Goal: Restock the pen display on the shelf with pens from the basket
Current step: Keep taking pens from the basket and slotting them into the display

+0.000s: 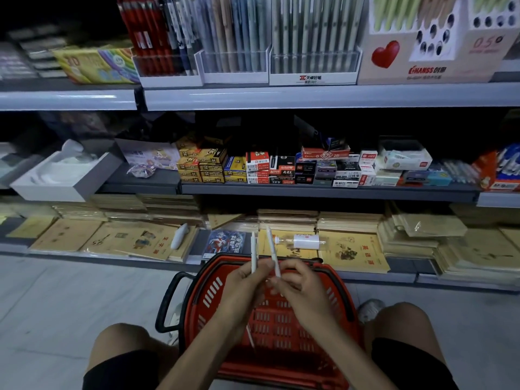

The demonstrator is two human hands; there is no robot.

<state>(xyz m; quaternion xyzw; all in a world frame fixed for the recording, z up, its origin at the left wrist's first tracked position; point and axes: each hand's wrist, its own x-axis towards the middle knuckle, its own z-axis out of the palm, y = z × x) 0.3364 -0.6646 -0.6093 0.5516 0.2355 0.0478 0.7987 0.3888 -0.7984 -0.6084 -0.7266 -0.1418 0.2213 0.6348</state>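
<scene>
Directly above the red basket (213,296), the two hands meet, knuckles almost touching. The left hand (243,288) is curled round the lower barrel of a white pen (254,249), and the right hand (302,288) pinches a second pen (272,249) between thumb and fingertips. Both pens stand nearly upright out of the hands, free ends pointing away from the person toward the shelves. The second pen leans a little left, so the two tips sit close together. Below the left wrist a thin pale stick (249,334) lies against the basket's mesh. It is probably another pen, though it is too slim to be sure.

The pen display (315,60) lies far up and forward of both hands, on the top shelf (309,97), beyond the lower levels of boxes (281,167) and notebooks (132,237). Its clear trays hold pens standing on end, so the pens in hand run roughly along the axis of the slots. The coming move looks like a long lift up and forward, not a turn. The tray of pale pens sits up and slightly right of the right hand, making that hand the nearer one. The neighbouring tray (235,60) is more above the left hand. Which tray these pens belong in I cannot tell.
</scene>
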